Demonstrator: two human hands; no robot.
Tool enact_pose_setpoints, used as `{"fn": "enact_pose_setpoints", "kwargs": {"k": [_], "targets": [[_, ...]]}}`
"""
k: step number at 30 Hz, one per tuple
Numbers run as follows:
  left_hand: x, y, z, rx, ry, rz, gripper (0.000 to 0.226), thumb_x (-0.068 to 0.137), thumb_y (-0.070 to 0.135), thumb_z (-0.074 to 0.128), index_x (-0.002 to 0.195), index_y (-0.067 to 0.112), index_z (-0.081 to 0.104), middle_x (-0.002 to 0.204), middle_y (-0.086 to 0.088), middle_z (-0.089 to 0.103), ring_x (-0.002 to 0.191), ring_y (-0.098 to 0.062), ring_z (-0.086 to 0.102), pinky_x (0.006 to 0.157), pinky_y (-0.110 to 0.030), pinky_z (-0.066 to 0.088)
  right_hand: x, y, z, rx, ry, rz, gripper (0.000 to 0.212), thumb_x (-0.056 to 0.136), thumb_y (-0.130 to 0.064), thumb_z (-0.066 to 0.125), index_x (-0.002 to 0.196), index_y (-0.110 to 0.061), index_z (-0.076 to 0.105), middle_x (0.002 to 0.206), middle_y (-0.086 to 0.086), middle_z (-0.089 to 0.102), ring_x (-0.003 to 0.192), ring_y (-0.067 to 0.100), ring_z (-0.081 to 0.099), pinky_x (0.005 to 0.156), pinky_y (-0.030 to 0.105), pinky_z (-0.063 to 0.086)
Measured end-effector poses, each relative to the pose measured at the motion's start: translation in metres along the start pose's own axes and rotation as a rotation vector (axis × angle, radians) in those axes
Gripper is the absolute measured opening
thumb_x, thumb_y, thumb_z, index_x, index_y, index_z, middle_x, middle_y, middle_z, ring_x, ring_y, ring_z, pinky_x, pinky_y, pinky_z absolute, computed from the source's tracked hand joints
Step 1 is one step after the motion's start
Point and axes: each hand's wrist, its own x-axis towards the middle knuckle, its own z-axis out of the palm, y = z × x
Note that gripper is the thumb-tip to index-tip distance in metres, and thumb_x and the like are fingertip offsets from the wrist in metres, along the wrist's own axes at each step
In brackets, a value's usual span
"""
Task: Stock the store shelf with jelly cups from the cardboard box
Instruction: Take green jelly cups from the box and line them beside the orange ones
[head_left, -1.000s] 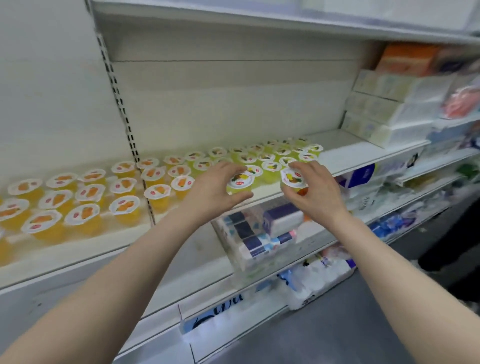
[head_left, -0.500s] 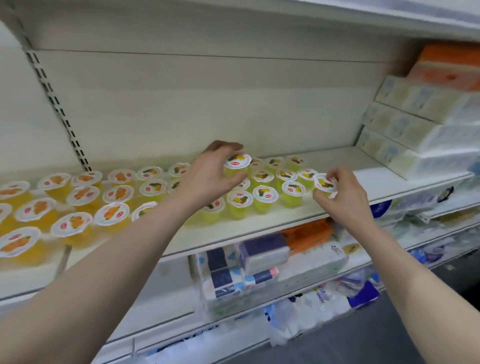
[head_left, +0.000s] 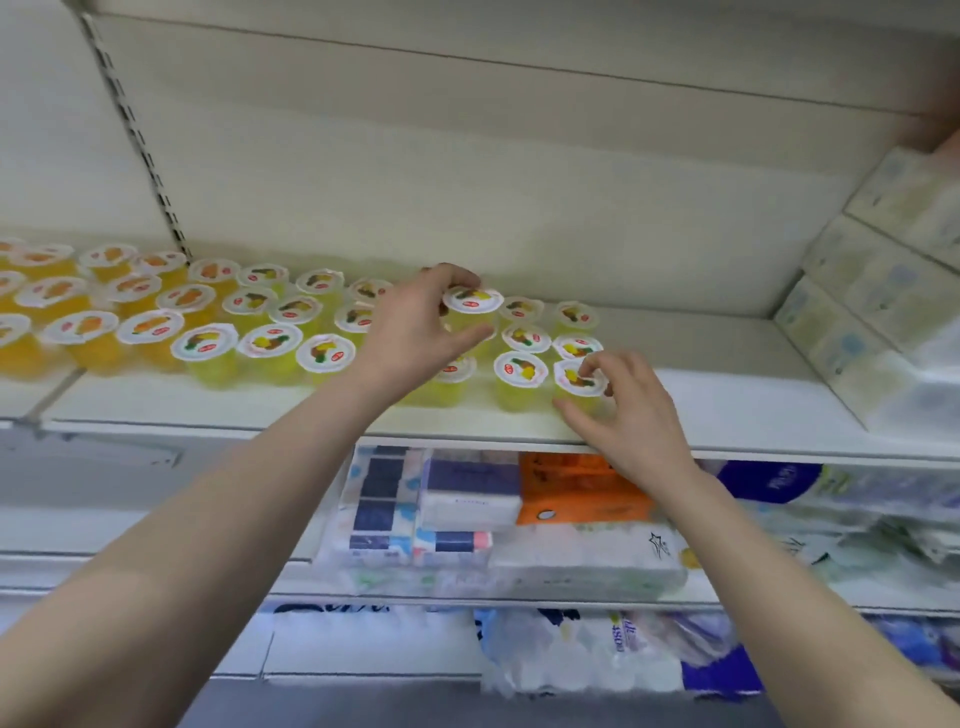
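Rows of yellow jelly cups (head_left: 270, 348) with white fruit-print lids stand on the white shelf (head_left: 727, 415); orange ones (head_left: 88, 332) fill its left end. My left hand (head_left: 415, 327) grips a yellow cup (head_left: 471, 306), lifted above the middle rows. My right hand (head_left: 618, 410) has its thumb and fingers round the front-right cup (head_left: 577, 382), which stands on the shelf at the end of the front row. The cardboard box is out of view.
Pale tissue boxes (head_left: 883, 291) are stacked at the shelf's right end, with bare shelf between them and the cups. Below hang shelves of tissue packs (head_left: 467, 493), an orange pack (head_left: 571, 483) and bagged goods (head_left: 571, 649). A slotted upright (head_left: 140, 150) divides the back wall.
The view has shifted right and closer. My left hand has carried its cup further over the rows, and my right hand has set its cup down at the right end of the front row.
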Motion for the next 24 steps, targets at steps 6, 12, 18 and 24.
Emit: {"fn": "enact_pose_setpoints", "kwargs": {"k": [6, 12, 18, 24], "targets": [[0.005, 0.039, 0.026, 0.021, -0.054, -0.013, 0.061, 0.070, 0.042, 0.083, 0.121, 0.023, 0.055, 0.113, 0.008, 0.066, 0.091, -0.014, 0.065, 0.082, -0.037, 0.054, 0.035, 0.006, -0.033, 0.187, 0.085, -0.047, 0.037, 0.088, -0.048, 0.062, 0.116, -0.025, 0.057, 0.108, -0.008, 0.052, 0.089, 0.006, 0.050, 0.082, 0.028, 0.044], [0.016, 0.071, 0.059, 0.011, -0.067, -0.012, 0.074, 0.064, 0.043, 0.084, 0.122, 0.024, 0.043, 0.104, 0.004, 0.069, 0.091, -0.021, 0.067, 0.080, -0.040, 0.053, 0.077, -0.011, -0.043, 0.463, -0.092, 0.056, 0.042, 0.081, -0.047, 0.072, 0.115, -0.028, 0.055, 0.098, -0.008, 0.062, 0.082, 0.008, 0.065, 0.068, 0.025, 0.052], [0.029, 0.080, 0.075, 0.020, -0.082, -0.054, 0.077, 0.064, 0.036, 0.086, 0.126, 0.022, 0.042, 0.115, 0.005, 0.068, 0.102, -0.020, 0.065, 0.080, -0.029, 0.048, 0.096, 0.001, -0.049, 0.405, -0.196, 0.061, 0.034, 0.078, -0.043, 0.078, 0.104, -0.026, 0.065, 0.092, -0.010, 0.068, 0.083, 0.005, 0.065, 0.058, 0.009, 0.043], [0.038, 0.068, 0.085, 0.118, -0.149, -0.070, 0.082, 0.067, 0.044, 0.083, 0.132, 0.021, 0.041, 0.119, 0.004, 0.063, 0.106, -0.017, 0.060, 0.083, -0.030, 0.047, 0.109, 0.018, -0.050, 0.251, -0.201, 0.095, 0.040, 0.073, -0.044, 0.079, 0.107, -0.026, 0.066, 0.099, -0.006, 0.066, 0.094, 0.011, 0.061, 0.073, 0.023, 0.044]]}}
